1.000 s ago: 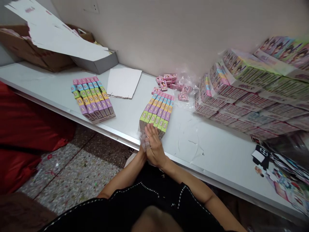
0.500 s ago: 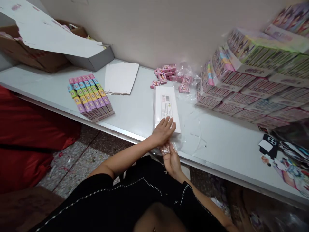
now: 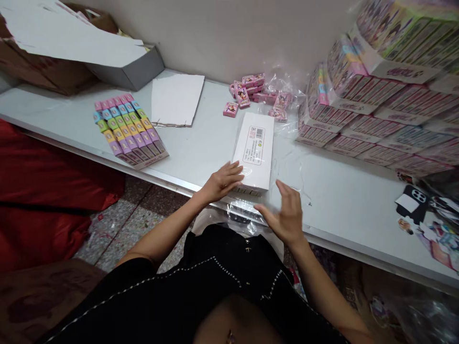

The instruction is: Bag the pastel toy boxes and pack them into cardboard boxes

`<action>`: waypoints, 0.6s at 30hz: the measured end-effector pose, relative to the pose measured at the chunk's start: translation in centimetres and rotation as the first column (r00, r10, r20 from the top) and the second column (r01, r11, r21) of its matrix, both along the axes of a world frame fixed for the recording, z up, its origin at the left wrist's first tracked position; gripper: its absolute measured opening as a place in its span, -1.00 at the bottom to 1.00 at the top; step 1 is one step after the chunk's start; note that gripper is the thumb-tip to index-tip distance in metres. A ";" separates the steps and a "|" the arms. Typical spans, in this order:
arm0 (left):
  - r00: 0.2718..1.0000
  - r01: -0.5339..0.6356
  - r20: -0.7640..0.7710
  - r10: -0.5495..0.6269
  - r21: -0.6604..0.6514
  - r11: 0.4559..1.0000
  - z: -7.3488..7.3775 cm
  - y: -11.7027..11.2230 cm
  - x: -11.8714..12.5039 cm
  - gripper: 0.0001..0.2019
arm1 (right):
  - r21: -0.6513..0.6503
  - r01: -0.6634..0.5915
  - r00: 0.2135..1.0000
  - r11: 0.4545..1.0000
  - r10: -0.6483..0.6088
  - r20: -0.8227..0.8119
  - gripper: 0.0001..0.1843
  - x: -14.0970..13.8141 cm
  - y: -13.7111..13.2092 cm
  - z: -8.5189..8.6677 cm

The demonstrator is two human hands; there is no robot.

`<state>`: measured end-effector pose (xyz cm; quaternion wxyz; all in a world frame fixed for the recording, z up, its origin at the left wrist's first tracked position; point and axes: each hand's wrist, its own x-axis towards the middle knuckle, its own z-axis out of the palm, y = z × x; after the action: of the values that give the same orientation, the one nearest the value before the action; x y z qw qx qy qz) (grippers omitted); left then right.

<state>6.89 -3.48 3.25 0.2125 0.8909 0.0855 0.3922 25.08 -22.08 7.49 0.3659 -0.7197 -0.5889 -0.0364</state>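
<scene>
White box [image 3: 253, 152] lies flat on the counter [image 3: 333, 200], just beyond the left hand [image 3: 223, 181] and right hand [image 3: 287, 215], which are now apart.

Half a second ago the two hands were together at its near end; now the right hand is lifted away with open fingers, holding nothing that I can see, and the left hand rests with straight fingers on the near left edge, without gripping. The box has kept its printed label [image 3: 254, 145] upward, so I judge that turning it over is done and only the loose clear plastic film [image 3: 247, 210], between the hands, needs care. How far this film goes around the box is hard to make out; the underside is hidden, the print too small to read, and the stack of packs [image 3: 376, 119], beyond the right hand, is cut off.
</scene>
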 end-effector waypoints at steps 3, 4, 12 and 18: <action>0.995 -0.074 0.080 0.067 0.096 0.993 0.2 -0.4 0.3 -0.86 | -0.043 -0.100 0.944 0.994 0.108 0.311 -0.39 0.8 3.3 -2.1; 0.994 -0.080 0.077 0.073 0.099 0.992 0.4 -0.3 0.4 -0.85 | -0.052 -0.114 0.925 0.992 0.125 0.358 -0.47 1.1 4.0 -2.7; 0.992 -0.108 0.079 0.096 0.168 0.980 -1.1 -0.2 1.1 -0.75 | -0.006 -0.139 0.907 0.990 0.130 0.400 -0.59 1.2 3.8 -4.2; 0.968 -0.210 0.167 0.185 0.145 0.967 -2.4 -1.6 1.2 -0.68 | 0.112 -0.144 0.901 0.983 0.083 0.426 -0.58 0.5 3.8 -5.2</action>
<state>8.12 -5.06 0.86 0.1053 0.8595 0.1256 0.4841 25.62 -18.24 2.31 0.2823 -0.6319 -0.6906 -0.2101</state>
